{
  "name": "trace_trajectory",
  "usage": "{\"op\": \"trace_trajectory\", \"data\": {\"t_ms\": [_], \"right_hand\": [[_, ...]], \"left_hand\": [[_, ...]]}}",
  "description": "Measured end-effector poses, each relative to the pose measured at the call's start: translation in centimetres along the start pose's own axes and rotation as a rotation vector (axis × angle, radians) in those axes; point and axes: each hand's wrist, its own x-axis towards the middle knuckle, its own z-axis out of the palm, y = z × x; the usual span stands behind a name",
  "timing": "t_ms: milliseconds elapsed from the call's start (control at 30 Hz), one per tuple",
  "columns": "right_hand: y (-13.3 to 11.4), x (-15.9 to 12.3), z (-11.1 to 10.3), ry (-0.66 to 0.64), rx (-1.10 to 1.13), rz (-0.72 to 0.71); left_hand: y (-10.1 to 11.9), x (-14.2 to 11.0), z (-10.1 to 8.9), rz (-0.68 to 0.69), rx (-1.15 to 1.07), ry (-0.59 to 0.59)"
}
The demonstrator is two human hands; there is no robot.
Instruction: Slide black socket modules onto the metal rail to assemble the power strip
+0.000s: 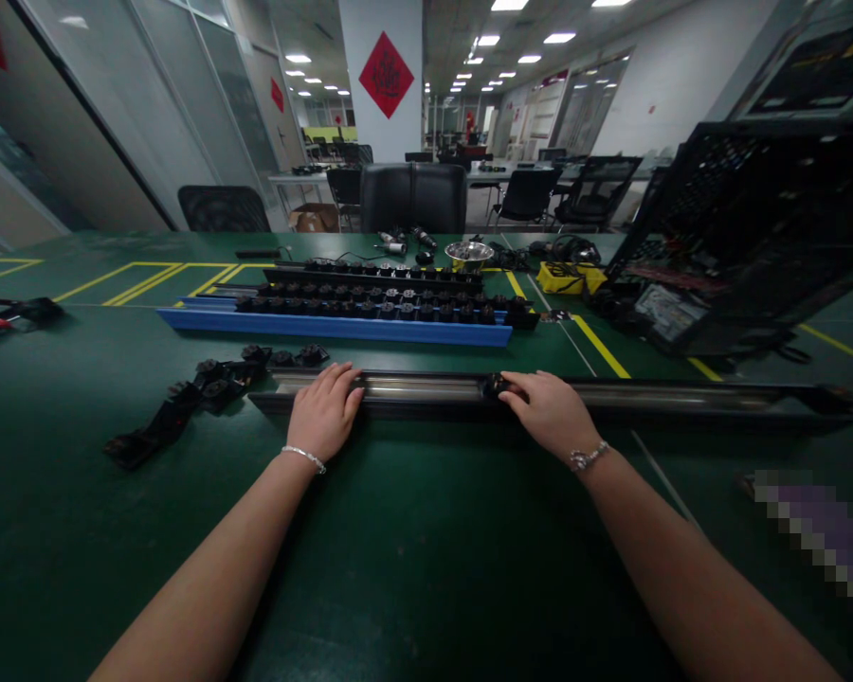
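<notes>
A long black rail [426,409] with a silvery inner channel lies crosswise on the green table. My left hand [325,414] is wrapped over its left part, fingers on top and thumb toward the near side. In the channel near the middle sits a small black part [495,385], pinched by the thumb and fingers of my right hand [551,414]; its exact kind is hard to make out. A black part [831,398] shows at the rail's right end. Several loose black parts with round tops [214,386] lie in a crooked row left of the rail.
Behind are a blue rail [341,327] and black rails [390,277] with rows of round black parts. A metal bowl [469,252], a yellow box [570,278] and cables stand farther back. An open computer case [753,218] is at right; a blurred-out purple object [825,535] lies nearer.
</notes>
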Motion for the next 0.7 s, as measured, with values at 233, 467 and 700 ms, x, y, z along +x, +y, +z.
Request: {"op": "trace_trajectory", "data": {"t_ms": [233, 467, 700], "right_hand": [[-0.83, -0.09, 0.21, 0.048, 0.108, 0.002], [-0.96, -0.31, 0.29, 0.054, 0.076, -0.086], [-0.89, -0.54, 0.53, 0.056, 0.069, -0.193]], "left_hand": [[-0.01, 0.03, -0.01, 0.000, -0.003, -0.005], [0.02, 0.02, -0.05, -0.008, -0.002, -0.015], [0.07, 0.11, -0.02, -0.011, -0.006, -0.017]]}}
